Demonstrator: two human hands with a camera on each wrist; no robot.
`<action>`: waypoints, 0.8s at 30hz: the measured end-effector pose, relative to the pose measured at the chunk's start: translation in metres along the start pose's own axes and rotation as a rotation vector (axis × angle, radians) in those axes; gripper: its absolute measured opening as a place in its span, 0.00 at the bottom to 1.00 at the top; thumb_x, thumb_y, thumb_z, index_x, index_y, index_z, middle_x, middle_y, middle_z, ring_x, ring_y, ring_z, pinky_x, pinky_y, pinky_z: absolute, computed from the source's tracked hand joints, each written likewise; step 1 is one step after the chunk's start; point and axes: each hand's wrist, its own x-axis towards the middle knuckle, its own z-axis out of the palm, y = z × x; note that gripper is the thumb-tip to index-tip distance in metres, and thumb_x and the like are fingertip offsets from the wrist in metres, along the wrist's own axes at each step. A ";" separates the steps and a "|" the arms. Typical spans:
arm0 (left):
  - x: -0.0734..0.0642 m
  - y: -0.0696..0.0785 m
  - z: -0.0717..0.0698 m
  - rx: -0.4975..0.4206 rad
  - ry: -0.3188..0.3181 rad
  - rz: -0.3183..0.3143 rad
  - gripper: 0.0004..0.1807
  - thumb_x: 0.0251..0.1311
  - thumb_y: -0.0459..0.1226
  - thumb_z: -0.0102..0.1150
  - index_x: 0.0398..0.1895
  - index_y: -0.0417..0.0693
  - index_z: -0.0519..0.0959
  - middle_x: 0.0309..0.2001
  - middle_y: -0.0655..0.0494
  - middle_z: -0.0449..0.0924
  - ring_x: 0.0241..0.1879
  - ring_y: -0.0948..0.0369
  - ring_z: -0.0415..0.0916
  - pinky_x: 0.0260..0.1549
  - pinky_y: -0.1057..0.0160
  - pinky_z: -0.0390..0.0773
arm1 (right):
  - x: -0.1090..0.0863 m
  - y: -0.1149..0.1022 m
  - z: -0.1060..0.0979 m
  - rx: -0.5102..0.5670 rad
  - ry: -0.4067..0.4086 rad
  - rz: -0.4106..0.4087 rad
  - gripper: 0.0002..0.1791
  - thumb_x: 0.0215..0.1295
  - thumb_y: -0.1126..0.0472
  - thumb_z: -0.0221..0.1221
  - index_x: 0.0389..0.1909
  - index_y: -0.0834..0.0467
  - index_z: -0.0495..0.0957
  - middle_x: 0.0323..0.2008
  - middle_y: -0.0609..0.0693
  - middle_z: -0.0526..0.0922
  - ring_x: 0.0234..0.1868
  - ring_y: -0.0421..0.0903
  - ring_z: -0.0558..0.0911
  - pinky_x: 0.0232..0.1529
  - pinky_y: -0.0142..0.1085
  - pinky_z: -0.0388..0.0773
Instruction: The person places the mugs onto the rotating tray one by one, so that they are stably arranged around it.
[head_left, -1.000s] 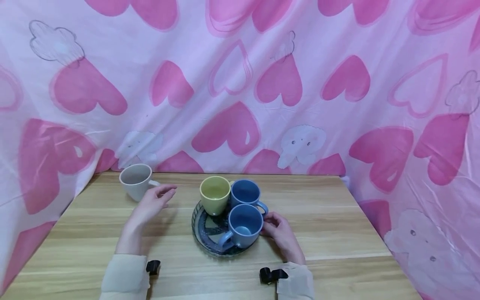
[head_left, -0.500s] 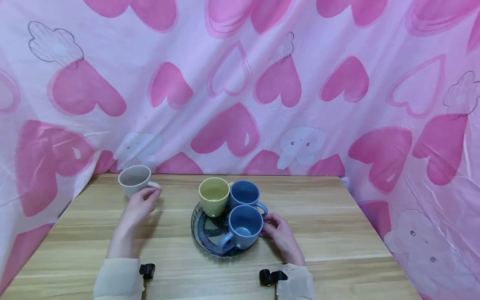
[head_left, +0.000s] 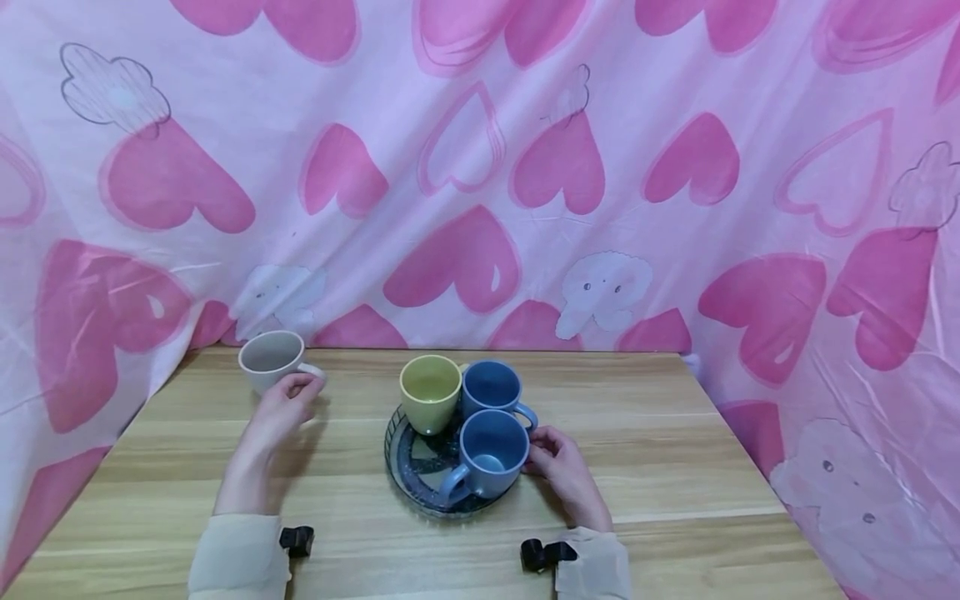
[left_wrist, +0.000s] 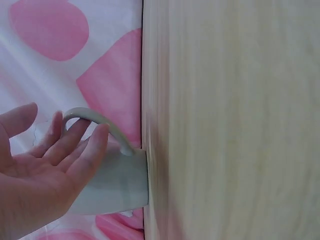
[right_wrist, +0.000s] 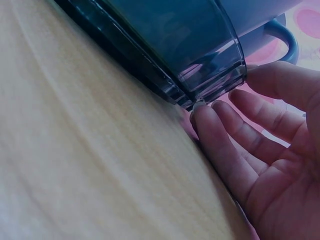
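Observation:
A pale grey mug (head_left: 259,380) stands upright at the back left of the table, handle to the right. At that handle (left_wrist: 114,131), my left hand (head_left: 276,415) has its fingers curled round the loop, one finger passing through it; in the left wrist view the thumb is apart. A round dark glass tray (head_left: 401,473) bears a yellow-green mug (head_left: 431,410) and two blue mugs, one behind (head_left: 487,385) and one in front (head_left: 491,467). My right hand (head_left: 567,477) pinches the tray's right rim between thumb and fingertips, seen close in the right wrist view.
The wooden table (head_left: 660,467) reaches back to a pink heart-patterned curtain (head_left: 450,167), which also hangs along both sides. Black wrist devices sit at the cuffs of both pale sleeves (head_left: 236,554).
My left hand has drawn back to the left, and its once extended fingers now curl at the grey mug's handle. The right hand, tray and mugs stay where they were.

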 end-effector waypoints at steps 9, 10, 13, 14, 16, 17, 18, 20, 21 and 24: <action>0.004 -0.001 0.000 -0.103 -0.043 -0.028 0.32 0.77 0.43 0.40 0.70 0.26 0.53 0.69 0.31 0.57 0.52 0.65 0.72 0.58 0.52 0.74 | -0.001 -0.001 0.000 0.016 -0.012 0.004 0.11 0.69 0.67 0.58 0.49 0.66 0.75 0.42 0.57 0.80 0.40 0.51 0.81 0.45 0.43 0.83; 0.004 -0.001 0.000 -0.103 -0.053 -0.030 0.32 0.77 0.43 0.40 0.72 0.27 0.51 0.70 0.31 0.55 0.56 0.59 0.71 0.59 0.51 0.73 | -0.001 0.000 0.000 0.016 -0.013 0.003 0.11 0.69 0.66 0.58 0.49 0.66 0.75 0.42 0.57 0.80 0.40 0.51 0.81 0.45 0.44 0.83; 0.005 0.000 0.001 -0.092 -0.086 -0.037 0.35 0.76 0.46 0.40 0.74 0.29 0.47 0.73 0.34 0.49 0.67 0.43 0.58 0.62 0.46 0.68 | 0.000 0.000 0.000 0.017 -0.010 0.000 0.10 0.69 0.67 0.57 0.49 0.66 0.75 0.42 0.57 0.81 0.39 0.50 0.81 0.45 0.44 0.83; 0.006 0.000 0.001 -0.088 -0.094 -0.042 0.36 0.76 0.46 0.40 0.74 0.30 0.46 0.74 0.34 0.47 0.68 0.41 0.55 0.62 0.45 0.67 | -0.001 0.000 0.000 0.017 -0.007 0.004 0.10 0.69 0.67 0.57 0.49 0.66 0.75 0.42 0.56 0.81 0.39 0.50 0.81 0.45 0.44 0.83; 0.006 0.000 0.001 -0.079 -0.104 -0.050 0.36 0.76 0.47 0.40 0.75 0.31 0.46 0.74 0.33 0.46 0.69 0.41 0.53 0.63 0.45 0.66 | 0.000 -0.001 0.001 0.011 -0.005 0.003 0.10 0.69 0.67 0.57 0.49 0.66 0.75 0.42 0.57 0.81 0.39 0.50 0.81 0.45 0.43 0.83; 0.007 -0.001 0.001 -0.078 -0.107 -0.053 0.36 0.77 0.47 0.39 0.75 0.30 0.46 0.74 0.33 0.46 0.70 0.41 0.53 0.63 0.45 0.66 | 0.000 -0.001 0.001 0.009 -0.003 0.002 0.10 0.69 0.67 0.57 0.49 0.66 0.75 0.42 0.57 0.81 0.39 0.50 0.81 0.45 0.43 0.83; 0.007 -0.001 0.001 -0.079 -0.109 -0.055 0.35 0.77 0.46 0.39 0.74 0.30 0.46 0.74 0.33 0.46 0.70 0.42 0.52 0.64 0.45 0.65 | 0.000 -0.001 0.001 0.010 -0.003 0.002 0.10 0.69 0.67 0.57 0.49 0.66 0.75 0.41 0.57 0.80 0.39 0.50 0.81 0.44 0.43 0.83; 0.008 -0.002 0.000 -0.090 -0.111 -0.057 0.35 0.77 0.45 0.39 0.74 0.30 0.46 0.74 0.33 0.46 0.71 0.43 0.50 0.64 0.45 0.64 | 0.001 -0.001 0.001 0.010 0.001 0.004 0.10 0.69 0.68 0.57 0.48 0.66 0.75 0.41 0.58 0.80 0.39 0.50 0.81 0.43 0.42 0.83; 0.009 -0.003 0.000 -0.098 -0.110 -0.058 0.35 0.77 0.45 0.39 0.74 0.30 0.47 0.74 0.34 0.46 0.71 0.43 0.50 0.64 0.45 0.64 | 0.002 0.000 0.001 0.009 0.003 0.003 0.09 0.69 0.68 0.57 0.48 0.66 0.75 0.41 0.58 0.80 0.39 0.50 0.81 0.43 0.42 0.83; 0.010 -0.005 0.000 -0.134 -0.101 -0.060 0.34 0.77 0.45 0.40 0.74 0.31 0.49 0.74 0.35 0.49 0.70 0.44 0.52 0.64 0.46 0.64 | 0.003 0.000 0.001 0.009 0.013 0.006 0.09 0.69 0.68 0.56 0.47 0.66 0.75 0.41 0.58 0.79 0.38 0.50 0.81 0.42 0.41 0.84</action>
